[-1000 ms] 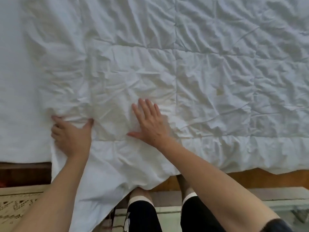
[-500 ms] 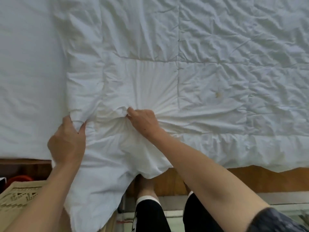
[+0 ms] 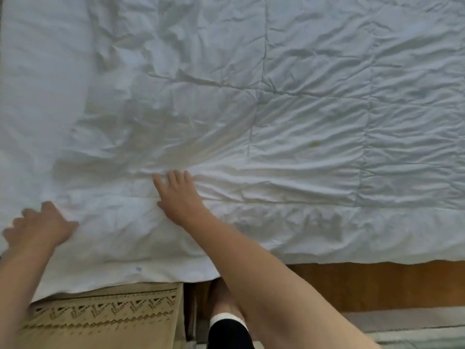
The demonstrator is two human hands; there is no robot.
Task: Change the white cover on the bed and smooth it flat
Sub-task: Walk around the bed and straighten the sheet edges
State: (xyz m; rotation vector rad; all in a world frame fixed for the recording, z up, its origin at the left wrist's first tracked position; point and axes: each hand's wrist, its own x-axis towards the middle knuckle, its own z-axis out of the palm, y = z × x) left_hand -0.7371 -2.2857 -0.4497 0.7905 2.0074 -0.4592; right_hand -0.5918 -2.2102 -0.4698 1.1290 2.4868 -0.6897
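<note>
A white quilted cover lies wrinkled across the bed and fills most of the view. Its near left corner hangs over the bed's front edge. My right hand presses flat on the cover near the front edge, fingers straight and pointing away from me, with creases fanning out from the fingertips. My left hand rests spread on the cover's lower left part, blurred by motion. A smoother white sheet shows to the left of the quilted cover.
The wooden bed frame runs along the front edge at the right. A beige lace-trimmed cloth lies below the cover's hanging corner. My legs in black trousers stand against the frame.
Half a second ago both hands gripped bunched folds of the cover. They have let go and now lie flat, and the cover's corner has spread out to the left.
</note>
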